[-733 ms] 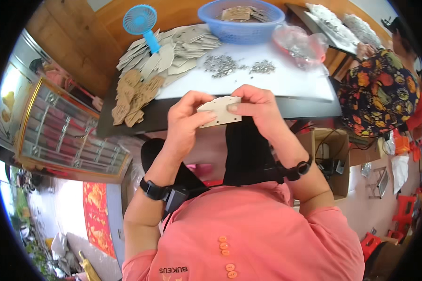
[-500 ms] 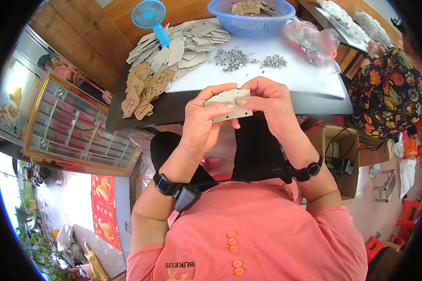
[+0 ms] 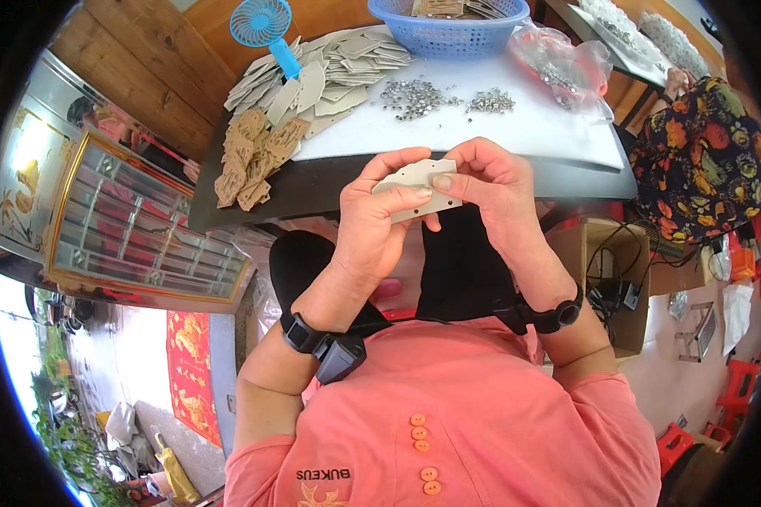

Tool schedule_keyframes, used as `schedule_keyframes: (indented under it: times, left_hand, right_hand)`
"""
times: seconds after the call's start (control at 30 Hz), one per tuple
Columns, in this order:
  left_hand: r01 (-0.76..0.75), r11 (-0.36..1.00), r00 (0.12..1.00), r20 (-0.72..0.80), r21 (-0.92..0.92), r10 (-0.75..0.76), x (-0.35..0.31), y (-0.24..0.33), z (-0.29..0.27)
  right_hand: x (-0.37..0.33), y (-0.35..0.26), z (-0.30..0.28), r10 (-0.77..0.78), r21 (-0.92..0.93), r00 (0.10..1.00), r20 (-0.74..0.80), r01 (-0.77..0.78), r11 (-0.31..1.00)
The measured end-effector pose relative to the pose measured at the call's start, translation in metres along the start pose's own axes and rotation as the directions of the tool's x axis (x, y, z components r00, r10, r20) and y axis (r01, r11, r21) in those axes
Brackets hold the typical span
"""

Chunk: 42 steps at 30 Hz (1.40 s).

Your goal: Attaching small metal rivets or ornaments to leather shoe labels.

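Note:
Between both hands, over the table's front edge, I hold a small pale card [image 3: 415, 175] with a scalloped edge and a few tiny holes. My left hand [image 3: 375, 203] grips its left part, thumb across the face. At the right end, my right hand [image 3: 492, 182] pinches it between thumb and fingers. Small shiny studs lie beyond the hands in two heaps, a larger heap [image 3: 414, 99] and a smaller heap [image 3: 490, 101]. To their left are a pile of pale cards [image 3: 347, 72] and several brown printed cards [image 3: 249, 160].
A blue handheld fan [image 3: 262, 25] stands at the back left. The blue basket [image 3: 448, 38] holds more cards. A clear plastic bag [image 3: 562, 68] lies on the white board [image 3: 558, 144]. Another person in a flowered top [image 3: 702, 160] is at the right, near an open carton [image 3: 617, 279].
The hands and card have shifted very slightly to the right in view. Both hands keep the same grip on the card.

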<state>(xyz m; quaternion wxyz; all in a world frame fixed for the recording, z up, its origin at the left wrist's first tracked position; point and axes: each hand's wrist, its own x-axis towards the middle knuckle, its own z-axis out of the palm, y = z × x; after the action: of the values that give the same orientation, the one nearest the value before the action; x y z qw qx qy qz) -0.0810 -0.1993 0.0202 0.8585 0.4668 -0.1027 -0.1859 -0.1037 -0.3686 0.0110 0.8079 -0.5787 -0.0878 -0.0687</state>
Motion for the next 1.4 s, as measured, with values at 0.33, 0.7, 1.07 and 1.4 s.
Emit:
schedule_keyframes:
  times: [0.33, 0.7, 1.07, 1.4]
  left_hand:
    - [-0.017, 1.0, 0.999, -0.037, 0.002, 0.017, 0.0, -0.003, -0.002]
    - [0.022, 0.998, 0.998, -0.055, 0.059, -0.019, 0.001, -0.005, -0.004]
    - [-0.032, 0.996, 0.975, -0.215, 0.089, 0.05, 0.037, 0.009, -0.033]
    - [-0.013, 0.998, 0.982, -0.19, 0.063, 0.025, 0.041, 0.008, -0.041]
  right_hand:
    - [-0.007, 0.007, 0.005, -0.051, -0.046, 0.998, -0.032, 0.05, 0.998]
    - [-0.008, 0.013, 0.008, -0.081, -0.293, 0.989, -0.12, 0.042, 0.955]
    - [0.065, -0.02, -0.022, -0.203, -0.952, 0.976, -0.084, -0.019, 0.305]
    - [0.097, 0.011, -0.013, -0.139, -0.988, 0.983, 0.123, 0.108, -0.106]
